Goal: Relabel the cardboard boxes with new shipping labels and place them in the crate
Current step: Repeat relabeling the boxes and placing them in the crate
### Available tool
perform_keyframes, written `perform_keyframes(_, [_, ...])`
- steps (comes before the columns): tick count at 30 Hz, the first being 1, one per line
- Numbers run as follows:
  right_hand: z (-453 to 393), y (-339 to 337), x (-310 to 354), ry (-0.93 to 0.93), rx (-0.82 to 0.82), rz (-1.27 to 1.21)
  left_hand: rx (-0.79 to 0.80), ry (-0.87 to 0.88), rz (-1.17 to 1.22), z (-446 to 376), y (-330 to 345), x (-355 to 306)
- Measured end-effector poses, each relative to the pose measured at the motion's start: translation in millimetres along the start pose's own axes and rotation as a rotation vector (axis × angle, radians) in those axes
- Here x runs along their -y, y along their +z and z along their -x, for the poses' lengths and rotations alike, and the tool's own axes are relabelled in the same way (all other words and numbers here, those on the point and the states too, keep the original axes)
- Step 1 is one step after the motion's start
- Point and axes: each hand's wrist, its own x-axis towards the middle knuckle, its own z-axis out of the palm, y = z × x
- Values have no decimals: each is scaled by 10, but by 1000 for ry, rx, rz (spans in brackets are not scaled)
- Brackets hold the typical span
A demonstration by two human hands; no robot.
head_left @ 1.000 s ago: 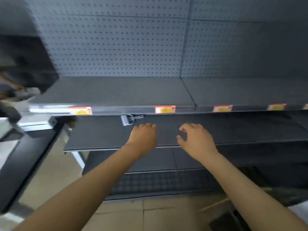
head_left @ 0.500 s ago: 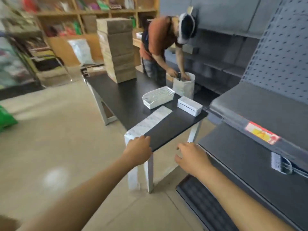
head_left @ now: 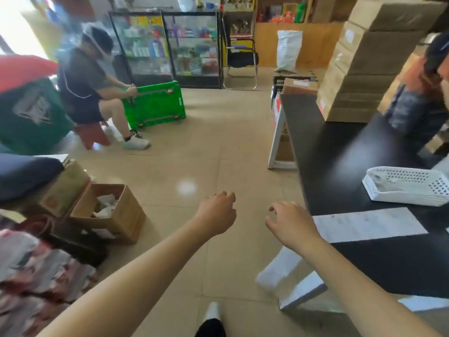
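Note:
A tall stack of cardboard boxes (head_left: 369, 59) stands at the far end of the black table (head_left: 340, 152) on the right. A white strip of labels (head_left: 369, 224) lies on the table's near part, beside a white perforated basket (head_left: 408, 188). My left hand (head_left: 216, 215) hovers over the floor with loosely curled fingers and holds nothing. My right hand (head_left: 289, 222) hangs just left of the table's edge, fingers spread and relaxed, touching nothing. A black crate (head_left: 279, 81) with a cardboard box (head_left: 300, 86) sits behind the table's far end.
A seated person (head_left: 90, 79) handles a green crate (head_left: 155, 105) at the left. Another person (head_left: 422, 93) leans over the table on the right. An open cardboard box (head_left: 109, 212) and clutter sit on the floor at the left. Glass cabinets (head_left: 170, 45) line the back.
My view has swung left from the grey shelves to the table and the room. Both hands stay held out in front of me, holding nothing.

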Motion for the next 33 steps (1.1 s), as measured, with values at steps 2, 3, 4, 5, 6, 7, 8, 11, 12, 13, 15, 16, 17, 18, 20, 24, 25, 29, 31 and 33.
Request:
perform_keyframes(2, [-462, 71, 152, -36, 4, 20, 1, -27, -7, -281, -79, 261])
perform_keyframes(3, [-690, 95, 218, -48, 6, 27, 0, -35, -6, -434, -133, 389])
perform_keyframes(4, [-915, 110, 277, -57, 8, 30, -6, -41, -5, -589, -191, 518])
perform_keyframes(5, [-1136, 112, 329, -65, 10, 33, -16, -45, -5, -749, -251, 642])
perform_keyframes(6, [-1348, 101, 373, -68, 14, 37, -21, -48, -8, -907, -311, 755])
perform_keyframes(7, [-1549, 87, 410, -68, 17, 42, -21, -48, -14, -1061, -371, 855])
perform_keyframes(8, [-1750, 73, 437, -65, 11, 45, -18, -42, -24, -1230, -433, 950])
perform_keyframes(11, [-2275, 22, 465, -56, -10, 51, -15, -28, -33, -1742, -593, 1149])
perform_keyframes(12, [-2442, 6, 452, -51, -14, 50, -21, -25, -32, -1919, -635, 1196])
perform_keyframes(13, [-2606, -5, 430, -44, -12, 51, -24, -20, -33, -2091, -667, 1234])
perform_keyframes(15, [-2933, -11, 369, -27, -2, 57, -17, -7, -36, -2443, -700, 1293])
perform_keyframes(16, [-3104, -8, 329, -19, 2, 59, -8, 1, -37, -2630, -706, 1318])
perform_keyframes(17, [-3287, -6, 286, -11, 6, 59, 2, 9, -39, -2827, -714, 1345])
perform_keyframes(18, [-3479, -10, 240, -4, 9, 58, 11, 17, -39, -3035, -727, 1370])
perform_keyframes(20, [-3882, -26, 145, 4, 12, 53, 21, 27, -38, -3468, -769, 1424])
perform_keyframes(24, [-4702, -108, -59, 29, 3, 13, 29, 24, -42, -4341, -949, 1484])
perform_keyframes(25, [-4897, -136, -110, 32, -2, 4, 27, 29, -42, -4544, -1006, 1489])
perform_keyframes(29, [-5661, -262, -281, 48, -20, 10, -15, 60, -16, -5296, -1202, 1577])
perform_keyframes(31, [-6018, -282, -339, 56, -32, 6, -4, 70, -25, -5646, -1268, 1655])
perform_keyframes(33, [-6366, -284, -389, 63, -37, 0, 27, 83, -35, -6026, -1331, 1743])
